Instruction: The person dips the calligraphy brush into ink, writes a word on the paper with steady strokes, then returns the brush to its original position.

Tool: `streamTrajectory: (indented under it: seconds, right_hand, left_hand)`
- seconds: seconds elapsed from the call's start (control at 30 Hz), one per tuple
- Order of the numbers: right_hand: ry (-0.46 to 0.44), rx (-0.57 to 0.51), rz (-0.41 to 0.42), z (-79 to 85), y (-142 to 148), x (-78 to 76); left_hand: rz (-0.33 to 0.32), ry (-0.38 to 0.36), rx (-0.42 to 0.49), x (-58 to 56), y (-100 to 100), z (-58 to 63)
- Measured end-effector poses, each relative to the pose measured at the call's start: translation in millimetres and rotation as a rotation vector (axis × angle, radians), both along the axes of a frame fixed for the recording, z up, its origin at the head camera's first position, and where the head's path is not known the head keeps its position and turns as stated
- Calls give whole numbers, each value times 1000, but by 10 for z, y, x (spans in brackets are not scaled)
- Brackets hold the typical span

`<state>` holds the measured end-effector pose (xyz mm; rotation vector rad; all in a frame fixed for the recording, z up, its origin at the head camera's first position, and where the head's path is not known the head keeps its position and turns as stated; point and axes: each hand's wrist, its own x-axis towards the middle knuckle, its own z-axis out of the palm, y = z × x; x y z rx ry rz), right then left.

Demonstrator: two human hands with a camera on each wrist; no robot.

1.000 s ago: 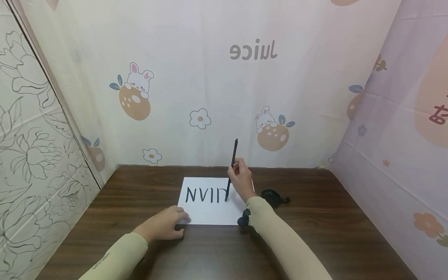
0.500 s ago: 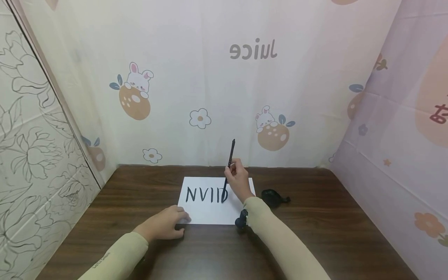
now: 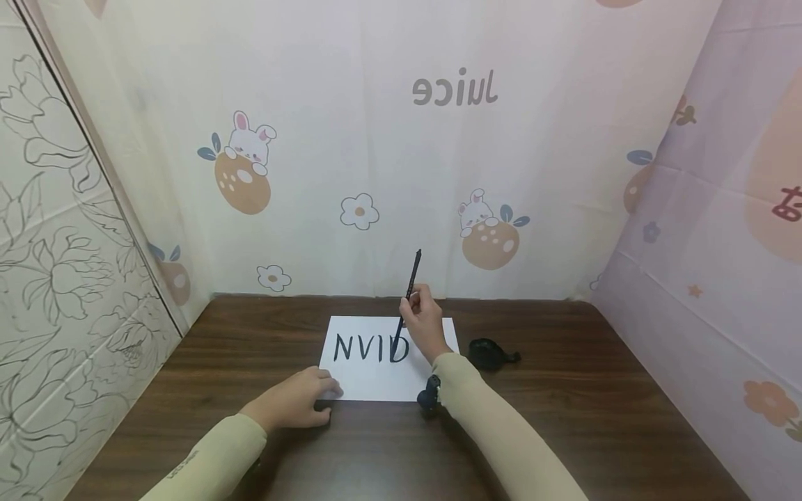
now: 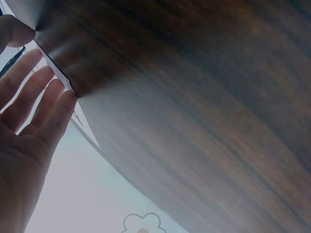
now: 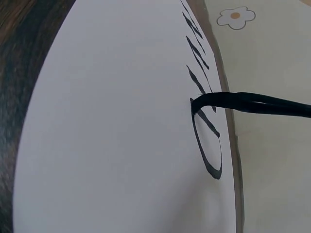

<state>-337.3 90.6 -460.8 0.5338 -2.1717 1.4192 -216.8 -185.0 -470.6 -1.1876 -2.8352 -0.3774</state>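
My right hand [image 3: 426,321] pinches a slim black brush [image 3: 414,273] over a white sheet of paper [image 3: 370,384]. Seen from the right wrist, the brush [image 5: 262,103] has its dark tip bent against the paper, at the end of the D's curved stroke where it meets the upright; that hand is out of this view. Black letters reading NVID [image 3: 370,348] run along the sheet's upper half. My left hand [image 3: 299,399] rests at the paper's near left corner, fingertips on the sheet and thumb on the table. The left wrist view shows the left hand's [image 4: 29,111] fingers extended.
A small black dish [image 3: 489,355] with a stubby projection lies right of the paper, beside my right forearm. The brown wooden table [image 3: 250,327] meets a printed curtain [image 3: 357,139] at the back, with more printed cloth on both sides.
My right hand has drawn the brush down and to the left, closing the D's curve at the foot of its upright. The left hand stays in place.
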Motion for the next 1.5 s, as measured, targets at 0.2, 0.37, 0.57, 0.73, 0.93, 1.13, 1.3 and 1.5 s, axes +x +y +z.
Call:
streamTrajectory:
  seconds: [0.2,0.37,0.57,0.73,0.93,1.13,1.3,1.5]
  right_hand:
    - [-5,-12,-9,2,2,-13]
    - [-18,-26,-19,25,5,-17]
    - [0,-12,-50,66,49,-38]
    - [20,-12,-74,137,119,-48]
    - [30,-19,-104,175,227,-85]
    - [41,-20,-135,190,349,-135]
    - [29,-19,-156,201,436,-150]
    - [16,-5,-152,177,486,-149]
  left_hand:
    - [8,-12,-2,1,8,19]
    - [10,-11,-6,1,12,19]
    - [6,-9,-4,-3,5,0]
    - [-2,0,0,-7,3,-4]
    - [-3,4,-1,-12,-1,-14]
    - [5,3,-5,-14,-4,-27]
    - [5,-6,-3,-7,0,-25]
    - [0,-3,1,-9,-2,-8]
